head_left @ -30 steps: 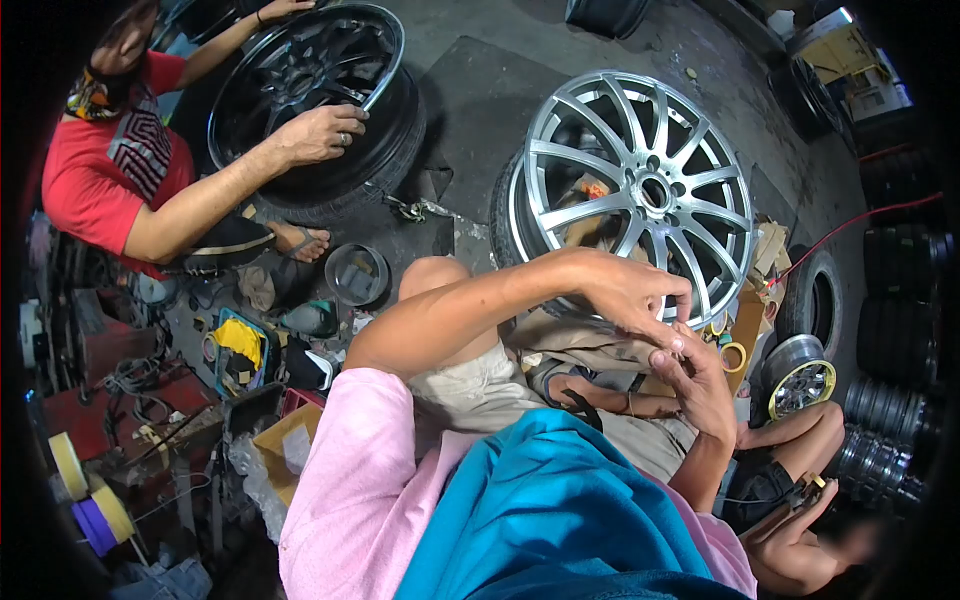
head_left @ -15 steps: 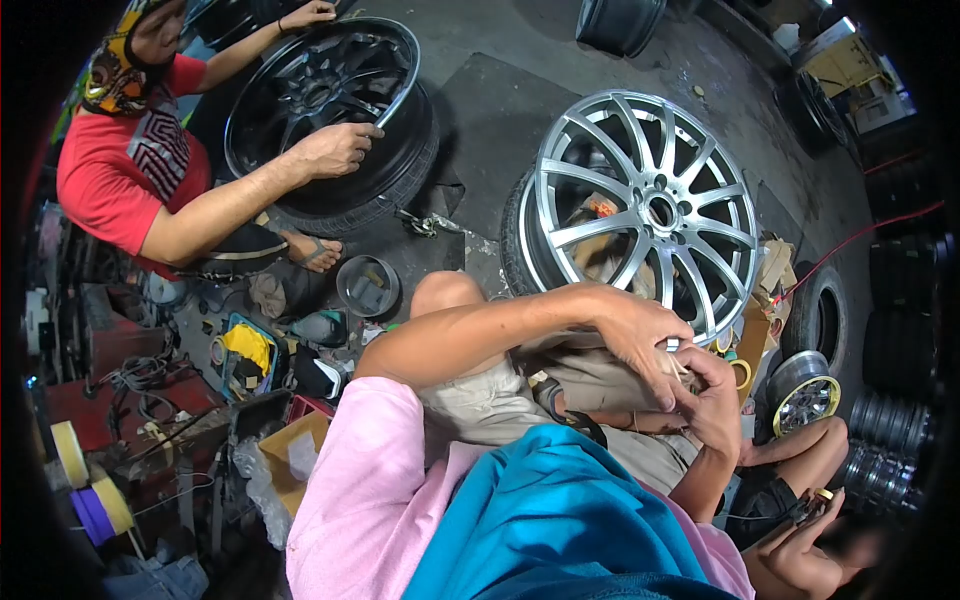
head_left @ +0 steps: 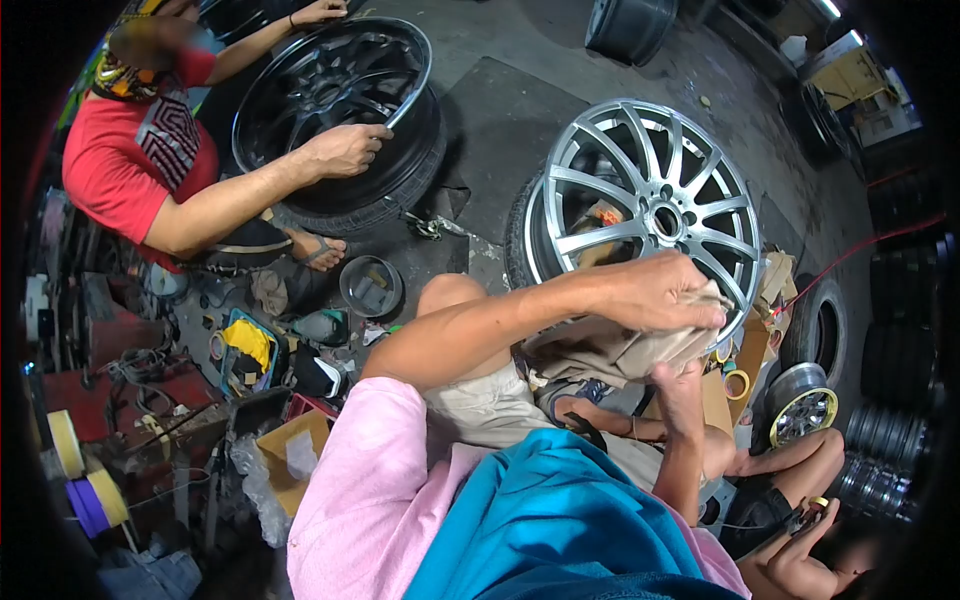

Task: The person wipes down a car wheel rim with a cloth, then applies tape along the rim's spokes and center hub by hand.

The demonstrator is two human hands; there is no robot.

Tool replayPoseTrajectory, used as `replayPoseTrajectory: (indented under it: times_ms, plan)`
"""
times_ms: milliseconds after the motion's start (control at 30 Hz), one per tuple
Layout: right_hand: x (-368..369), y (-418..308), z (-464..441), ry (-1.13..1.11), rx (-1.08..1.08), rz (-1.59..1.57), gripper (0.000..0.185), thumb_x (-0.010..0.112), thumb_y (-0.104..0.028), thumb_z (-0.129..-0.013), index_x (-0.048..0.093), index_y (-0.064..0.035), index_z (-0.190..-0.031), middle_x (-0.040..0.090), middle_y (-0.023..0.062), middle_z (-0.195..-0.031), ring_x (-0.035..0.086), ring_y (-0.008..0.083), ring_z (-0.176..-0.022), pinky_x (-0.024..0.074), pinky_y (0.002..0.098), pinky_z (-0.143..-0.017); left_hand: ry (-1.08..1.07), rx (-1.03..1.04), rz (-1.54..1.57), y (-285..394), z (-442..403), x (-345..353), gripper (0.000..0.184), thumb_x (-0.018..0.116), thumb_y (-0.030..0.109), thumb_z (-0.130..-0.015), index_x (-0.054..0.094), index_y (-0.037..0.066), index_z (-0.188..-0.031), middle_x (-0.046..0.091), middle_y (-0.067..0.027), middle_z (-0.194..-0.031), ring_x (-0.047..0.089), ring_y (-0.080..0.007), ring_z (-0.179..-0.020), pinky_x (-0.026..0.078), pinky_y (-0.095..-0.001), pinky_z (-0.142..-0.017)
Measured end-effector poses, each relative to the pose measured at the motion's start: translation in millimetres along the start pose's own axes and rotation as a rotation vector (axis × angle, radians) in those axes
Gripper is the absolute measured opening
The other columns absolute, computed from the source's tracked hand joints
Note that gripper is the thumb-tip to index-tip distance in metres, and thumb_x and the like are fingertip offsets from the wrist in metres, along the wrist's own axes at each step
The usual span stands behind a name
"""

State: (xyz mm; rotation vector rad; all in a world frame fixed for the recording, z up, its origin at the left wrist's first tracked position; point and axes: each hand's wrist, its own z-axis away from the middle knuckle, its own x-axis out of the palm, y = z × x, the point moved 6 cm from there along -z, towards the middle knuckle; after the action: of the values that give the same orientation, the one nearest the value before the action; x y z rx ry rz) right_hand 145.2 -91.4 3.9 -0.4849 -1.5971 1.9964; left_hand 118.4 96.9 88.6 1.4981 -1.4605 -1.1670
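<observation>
A beige cloth [head_left: 610, 350] is bunched and hangs in folds above my lap, in front of a silver multi-spoke wheel rim [head_left: 666, 220]. My left hand [head_left: 660, 290] reaches across and grips the cloth's upper right part, a fold sticking out past the fingers. Lower down, my right hand [head_left: 680, 383] pinches the cloth's lower edge, its fingertips partly hidden by the fabric. The rim stands tilted towards me on a tyre [head_left: 521, 235], and the cloth and left hand cover its lower edge.
At left a person in a red shirt [head_left: 120, 160] holds a black rim [head_left: 330, 95] over a tyre. A grey bowl [head_left: 371, 287] and cluttered tools lie below. Tape rolls [head_left: 735, 384] and a cardboard box [head_left: 712, 397] sit at right, near another seated person [head_left: 800, 470].
My hands were close together low by the rim. Now the left hand has risen with the cloth, spreading it, and the right hand has moved slightly down and left.
</observation>
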Motion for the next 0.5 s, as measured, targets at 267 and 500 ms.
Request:
replayPoseTrajectory:
  times_ms: [267,500]
  plan:
    - [7.3,-6.9,7.9,0.049,0.162,0.286,0.040,0.078,-0.022,-0.095,0.069,0.0045,-0.123,0.074,0.0066,-0.109,0.066,0.0136,-0.099,0.0522,0.0316,-0.091,0.235,-0.094,-0.134,-9.2,1.8,-53.5,0.036,0.070,0.036,-0.100,0.079,0.001,-0.102,0.074,-0.0080,-0.078,0.065,-0.0118,-0.072,0.051,-0.0338,-0.067]
    - [-72.6,-35.0,56.2,0.537,-0.193,0.257,0.053,0.081,-0.020,-0.082,0.057,0.0004,-0.125,0.057,0.0049,-0.106,0.056,0.0171,-0.097,0.0470,0.0340,-0.090,0.459,-0.106,-0.076,-12.2,7.9,-96.4,0.028,0.067,0.028,-0.103,0.079,0.003,-0.110,0.072,0.0025,-0.082,0.059,-0.0025,-0.078,0.049,-0.0255,-0.069]
